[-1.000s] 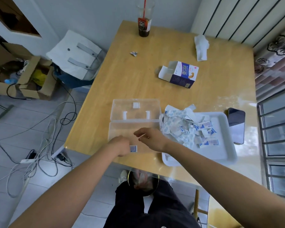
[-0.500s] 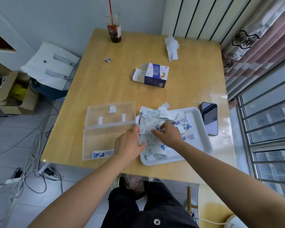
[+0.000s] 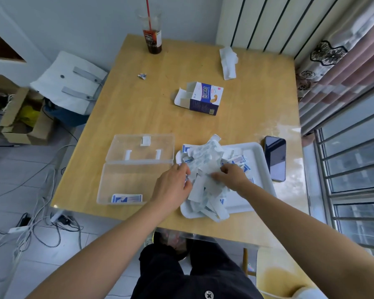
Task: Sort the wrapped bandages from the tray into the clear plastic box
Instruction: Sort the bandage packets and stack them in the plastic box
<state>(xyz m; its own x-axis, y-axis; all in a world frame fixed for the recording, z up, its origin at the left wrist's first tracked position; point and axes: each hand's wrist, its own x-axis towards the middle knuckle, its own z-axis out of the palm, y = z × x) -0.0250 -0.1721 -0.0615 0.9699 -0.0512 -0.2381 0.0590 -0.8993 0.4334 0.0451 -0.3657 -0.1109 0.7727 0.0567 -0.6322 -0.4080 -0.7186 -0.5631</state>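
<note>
Left hand (image 3: 173,184) curls into wrapped bandages (image 3: 205,169) heaped on tray (image 3: 263,160); right hand (image 3: 231,175) pinches heap's opposite side. Clear plastic box (image 3: 125,182) lies open just left of left hand. Best: lift small clump, carry low leftward, shed strays over tray.

Bare forearms (image 3: 117,234) extended forward, left hand (image 3: 172,186) and right hand (image 3: 232,176) close together, both gripping wrapped bandages (image 3: 205,160)

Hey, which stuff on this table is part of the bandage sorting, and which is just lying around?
For the job: wrapped bandages, white tray, clear plastic box, left hand, right hand.
Lying about: phone, opened carton, drink cup, tissue, crumpled scrap.
</note>
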